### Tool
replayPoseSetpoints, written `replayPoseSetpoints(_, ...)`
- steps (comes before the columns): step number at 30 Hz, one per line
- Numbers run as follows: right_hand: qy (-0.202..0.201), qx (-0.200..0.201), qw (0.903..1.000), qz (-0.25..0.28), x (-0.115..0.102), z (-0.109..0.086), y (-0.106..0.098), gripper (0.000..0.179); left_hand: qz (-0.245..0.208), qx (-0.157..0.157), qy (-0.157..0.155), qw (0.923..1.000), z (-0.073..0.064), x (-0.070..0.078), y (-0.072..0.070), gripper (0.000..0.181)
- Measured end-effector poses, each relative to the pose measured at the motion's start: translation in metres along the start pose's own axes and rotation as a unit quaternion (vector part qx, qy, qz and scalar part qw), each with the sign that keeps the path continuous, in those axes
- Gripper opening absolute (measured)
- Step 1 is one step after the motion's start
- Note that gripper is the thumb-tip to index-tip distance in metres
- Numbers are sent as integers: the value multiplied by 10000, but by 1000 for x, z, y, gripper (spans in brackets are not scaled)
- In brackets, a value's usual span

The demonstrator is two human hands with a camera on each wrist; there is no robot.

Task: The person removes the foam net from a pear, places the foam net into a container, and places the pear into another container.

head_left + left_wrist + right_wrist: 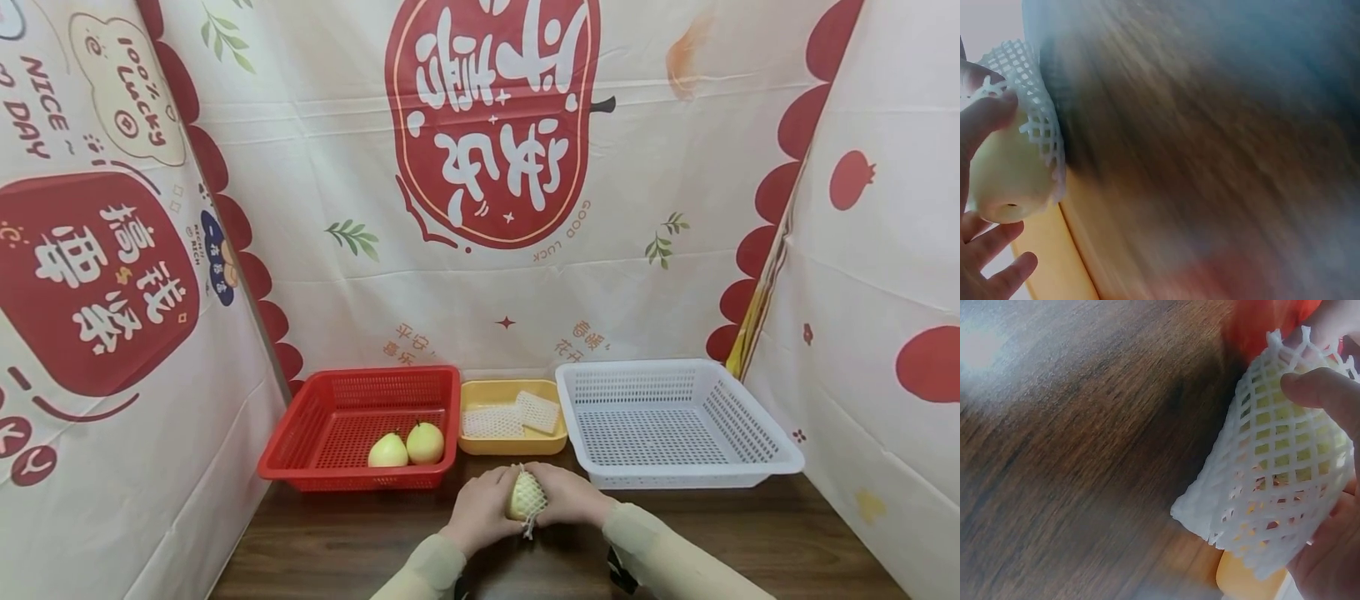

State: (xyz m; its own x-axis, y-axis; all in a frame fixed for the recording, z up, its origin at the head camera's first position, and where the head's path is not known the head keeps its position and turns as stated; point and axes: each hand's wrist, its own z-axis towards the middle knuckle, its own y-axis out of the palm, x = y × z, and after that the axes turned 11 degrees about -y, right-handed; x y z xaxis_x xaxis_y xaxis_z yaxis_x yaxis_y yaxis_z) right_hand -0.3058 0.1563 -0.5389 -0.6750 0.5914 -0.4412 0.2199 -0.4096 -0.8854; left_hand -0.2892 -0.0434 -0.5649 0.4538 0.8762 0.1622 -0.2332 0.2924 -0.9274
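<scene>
In the head view, both hands meet over the table around one pale yellow pear [517, 502] partly inside a white foam net sleeve [532, 500]. My left hand [482, 508] grips the pear from the left. Its thumb lies at the net's edge in the left wrist view, where the pear's bare end [1013, 187] shows. From the right, my right hand [572, 495] holds the net over the fruit. The right wrist view has the right thumb pressing the mesh [1272, 469], whose loose end hangs past the pear.
Two bare pears [406, 447] lie in a red basket [300, 442] at the back left. Behind the hands, a small yellow tray [513, 446] holds more foam nets [537, 412]. At the back right stands a white basket [675, 477]. Printed cloth walls [315, 192] enclose the dark wooden table [337, 533].
</scene>
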Motion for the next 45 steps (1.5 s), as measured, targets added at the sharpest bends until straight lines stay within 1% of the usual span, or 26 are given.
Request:
replayPoseSetpoints(3, 12, 18, 10000, -32, 0, 0, 1, 79, 21, 69, 47, 10000, 0, 1, 0, 81)
replayPoseSetpoints(11, -48, 27, 10000, -32, -1, -1, -1, 73, -179, -171, -38, 9997, -2, 0, -3, 76)
replayPoseSetpoints(18, -114, 54, 9999, -109, 0, -1, -5, 69, -296, -208, -40, 9993, 1, -2, -7, 73)
replayPoseSetpoints(26, -119, 120, 9997, -178, -3, -2, -8, 62, -426, -258, -127, 9987, 1, -3, -10, 74)
replayPoseSetpoints(31, -110, 206, 9993, -284, -2, -3, -7, 59, -525, -195, -126, 9984, -1, -4, -11, 74)
replayPoseSetpoints(39, -186, 369, 9984, -391, 1, -5, -5, 52, -482, -15, -115, 9988, -3, -7, -11, 75)
replayPoseSetpoints(45, -99, 428, 9981, -431, 1, -5, -4, 44, -554, -38, -112, 9984, -5, -8, -14, 77)
